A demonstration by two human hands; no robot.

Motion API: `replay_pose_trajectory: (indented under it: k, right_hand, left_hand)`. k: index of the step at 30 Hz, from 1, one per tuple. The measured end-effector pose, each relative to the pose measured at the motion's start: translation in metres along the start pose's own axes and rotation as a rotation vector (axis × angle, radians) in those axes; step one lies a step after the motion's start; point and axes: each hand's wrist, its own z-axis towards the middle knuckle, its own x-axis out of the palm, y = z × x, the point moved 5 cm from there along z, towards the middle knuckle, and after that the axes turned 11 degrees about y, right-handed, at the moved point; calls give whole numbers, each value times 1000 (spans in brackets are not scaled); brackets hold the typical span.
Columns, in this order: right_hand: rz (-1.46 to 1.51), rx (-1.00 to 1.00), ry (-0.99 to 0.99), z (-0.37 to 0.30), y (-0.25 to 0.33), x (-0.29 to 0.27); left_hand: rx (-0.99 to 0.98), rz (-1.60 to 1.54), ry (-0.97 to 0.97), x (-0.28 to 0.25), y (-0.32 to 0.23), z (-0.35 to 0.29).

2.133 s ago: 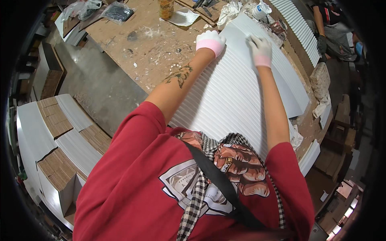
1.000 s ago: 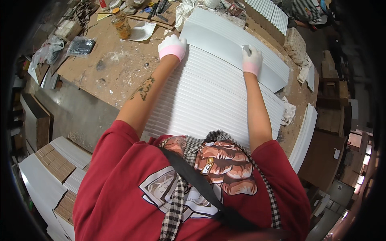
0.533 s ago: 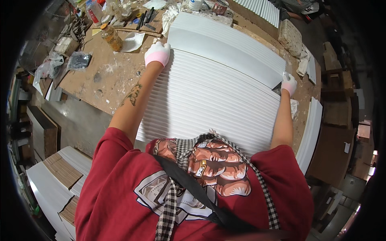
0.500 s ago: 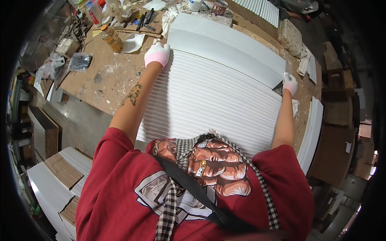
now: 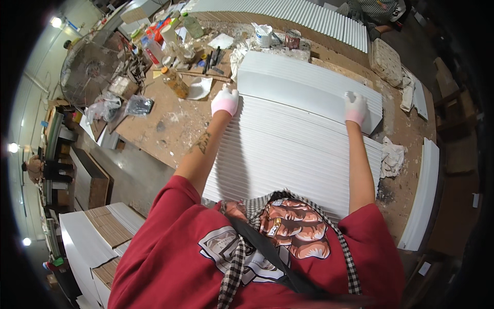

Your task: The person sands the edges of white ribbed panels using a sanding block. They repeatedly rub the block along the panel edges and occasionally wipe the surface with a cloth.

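Note:
A large white panel with ridged slats (image 5: pixel 293 144) lies on the worktable in front of me. Across its far part rests a white strip (image 5: pixel 303 87), with a smooth grey-white band along its near side. In a white glove with a pink cuff, my left hand (image 5: pixel 225 101) is closed at the left edge, where strip and panel meet. My right hand (image 5: pixel 355 107), gloved the same way, is over the right part of the strip's smooth band, its fingers curled. A small greyish bit shows at those fingertips, too small to name.
Bottles, including an amber jar (image 5: pixel 175 82), and black pens (image 5: pixel 211 61) clutter the far left of the stained table (image 5: pixel 154 116). A crumpled white cloth (image 5: pixel 392 157) lies right of the panel. White strips (image 5: pixel 423 195) stand along the right edge. Another person (image 5: pixel 378 13) is at far right.
My right hand has moved from the panel's right edge inward, onto the strip's smooth band. My left hand remains at the left edge. The whole view has shifted, showing more of the room.

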Motion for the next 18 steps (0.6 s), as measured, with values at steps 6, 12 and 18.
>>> replay_pose_trajectory:
  k: [6, 12, 18]
  right_hand:
    - [115, -65, 127, -13, 129, 50]
    - [202, -203, 247, -33, 253, 90]
    - [224, -313, 261, -45, 286, 96]
  left_hand:
    - [-20, -3, 18, -4, -4, -4]
    - [-13, -8, 37, -7, -8, -7]
    - [45, -2, 26, -9, -10, -11]
